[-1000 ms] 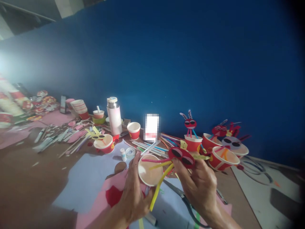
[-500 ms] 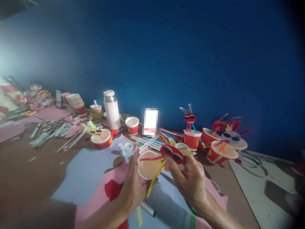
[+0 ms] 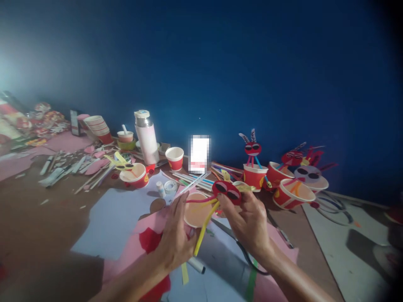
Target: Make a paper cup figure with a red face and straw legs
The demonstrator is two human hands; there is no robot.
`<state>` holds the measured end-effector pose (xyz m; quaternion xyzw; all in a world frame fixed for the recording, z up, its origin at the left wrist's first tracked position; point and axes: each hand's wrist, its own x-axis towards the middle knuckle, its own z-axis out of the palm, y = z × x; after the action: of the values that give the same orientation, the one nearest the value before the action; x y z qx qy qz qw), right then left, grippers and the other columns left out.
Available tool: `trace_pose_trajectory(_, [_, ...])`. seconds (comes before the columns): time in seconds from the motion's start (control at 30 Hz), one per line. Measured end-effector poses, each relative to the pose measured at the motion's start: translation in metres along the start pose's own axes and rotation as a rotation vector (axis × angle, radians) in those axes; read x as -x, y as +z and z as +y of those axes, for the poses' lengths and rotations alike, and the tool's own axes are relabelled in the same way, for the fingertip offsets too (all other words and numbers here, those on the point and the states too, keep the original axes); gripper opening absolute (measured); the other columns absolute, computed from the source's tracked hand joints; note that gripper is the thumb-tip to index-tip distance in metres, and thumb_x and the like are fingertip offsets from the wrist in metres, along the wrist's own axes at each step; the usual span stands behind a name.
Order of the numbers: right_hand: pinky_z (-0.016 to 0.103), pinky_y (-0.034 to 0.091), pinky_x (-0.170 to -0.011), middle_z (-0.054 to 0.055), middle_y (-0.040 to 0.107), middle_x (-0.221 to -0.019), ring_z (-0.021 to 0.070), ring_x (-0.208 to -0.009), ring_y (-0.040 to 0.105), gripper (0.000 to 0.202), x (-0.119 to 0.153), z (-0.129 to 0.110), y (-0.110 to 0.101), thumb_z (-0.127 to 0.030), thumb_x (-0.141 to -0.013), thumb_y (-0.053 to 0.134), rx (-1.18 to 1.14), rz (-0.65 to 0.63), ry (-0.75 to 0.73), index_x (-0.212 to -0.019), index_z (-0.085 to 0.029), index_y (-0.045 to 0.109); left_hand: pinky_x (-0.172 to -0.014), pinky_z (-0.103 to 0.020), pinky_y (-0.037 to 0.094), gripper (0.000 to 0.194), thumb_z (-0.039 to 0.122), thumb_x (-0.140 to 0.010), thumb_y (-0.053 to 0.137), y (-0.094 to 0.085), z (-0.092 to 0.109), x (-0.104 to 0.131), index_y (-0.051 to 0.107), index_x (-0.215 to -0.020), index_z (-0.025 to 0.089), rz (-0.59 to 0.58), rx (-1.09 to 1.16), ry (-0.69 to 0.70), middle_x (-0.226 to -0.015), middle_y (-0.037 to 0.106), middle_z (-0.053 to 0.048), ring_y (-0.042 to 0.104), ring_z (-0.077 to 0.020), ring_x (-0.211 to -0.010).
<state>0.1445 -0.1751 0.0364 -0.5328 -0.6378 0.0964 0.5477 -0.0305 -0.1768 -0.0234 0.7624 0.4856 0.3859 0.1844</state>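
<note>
A: Where were the pieces being handled, and what was the state of each grip?

B: At lower centre. The left hand (image 3: 176, 237) had its grip closed around a paper cup (image 3: 194, 217), mouth tilted towards the wearer. The right hand (image 3: 250, 218) had its grip pinched on a red paper face (image 3: 226, 188) with dark eyes.

A: Was a reason apparent for that hold?

B: In the inspector's judgement, the side hold left the mouth unobstructed, while the pinch let the pink and yellow legs (image 3: 206, 224) hang across it without being crushed.

A: And the surface?

B: The brown tabletop (image 3: 47, 226) bore blue paper (image 3: 107, 222) and pink paper (image 3: 121, 256). Scissors (image 3: 244, 251) lay partly beneath the right forearm, presumably within reach. At centre left, a flask (image 3: 147, 142) stood upright; farther left, stacked cups (image 3: 97, 126) leaned. At centre right, a decorated cup (image 3: 254, 176) stood with others, probably grouped apart from the loose scraps.

A: The room?

B: A plain dark blue wall (image 3: 201, 63) rose behind, with glare at far left. A bright object (image 3: 200, 151) at centre was pixelated and could not be identified.
</note>
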Motion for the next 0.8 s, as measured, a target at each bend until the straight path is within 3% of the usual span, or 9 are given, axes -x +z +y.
trace_pose_trajectory(0.13, [0.018,0.041,-0.042,-0.003,0.062,-0.057,0.0108,-0.047,0.055,0.016,-0.004,0.0,-0.003,-0.028,-0.082,0.061,-0.017,-0.015,0.076,-0.071,-0.019,0.056,-0.107,-0.056,0.03,0.076,0.018,-0.077,0.052,-0.004,-0.006,0.0,0.015,-0.143,0.017,-0.026,0.021,0.101,-0.145,0.031,-0.019,0.029,-0.0356,-0.135])
trace_pose_trajectory(0.27, [0.02,0.044,-0.047,0.0,0.066,-0.063,0.0122,-0.052,0.058,0.014,-0.004,0.001,-0.003,-0.031,-0.083,0.06,-0.011,-0.035,0.106,-0.077,-0.018,0.059,-0.108,-0.054,0.029,0.077,0.014,-0.074,0.051,-0.006,-0.006,-0.001,0.017,-0.143,0.018,-0.038,0.054,0.083,-0.145,0.033,-0.017,0.03,-0.0341,-0.135])
trace_pose_trajectory(0.4, [0.021,0.043,-0.047,-0.001,0.064,-0.06,0.0113,-0.049,0.055,0.015,-0.004,0.001,-0.002,-0.031,-0.083,0.059,0.028,-0.037,0.125,-0.077,-0.017,0.058,-0.109,-0.055,0.028,0.073,0.016,-0.077,0.05,-0.006,-0.007,0.0,0.02,-0.143,0.018,-0.064,0.126,0.031,-0.144,0.035,-0.017,0.032,-0.0342,-0.134])
trace_pose_trajectory(0.53, [0.021,0.043,-0.049,-0.001,0.064,-0.06,0.0116,-0.051,0.056,0.016,-0.003,0.002,0.0,-0.03,-0.082,0.058,0.033,-0.042,0.123,-0.073,-0.018,0.056,-0.111,-0.048,0.029,0.068,0.008,-0.078,0.046,-0.004,-0.014,0.002,0.027,-0.142,0.02,-0.122,0.271,-0.069,-0.147,0.036,-0.012,0.032,-0.029,-0.136])
trace_pose_trajectory(0.8, [0.02,0.041,-0.048,-0.002,0.061,-0.058,0.0111,-0.051,0.055,0.015,-0.006,0.006,0.003,-0.029,-0.081,0.059,-0.021,-0.067,0.192,-0.071,-0.018,0.055,-0.096,-0.033,0.047,0.048,0.008,-0.08,0.04,-0.01,-0.015,-0.013,0.05,-0.127,0.018,-0.102,0.413,-0.261,-0.126,0.061,-0.009,0.055,-0.0227,-0.119])
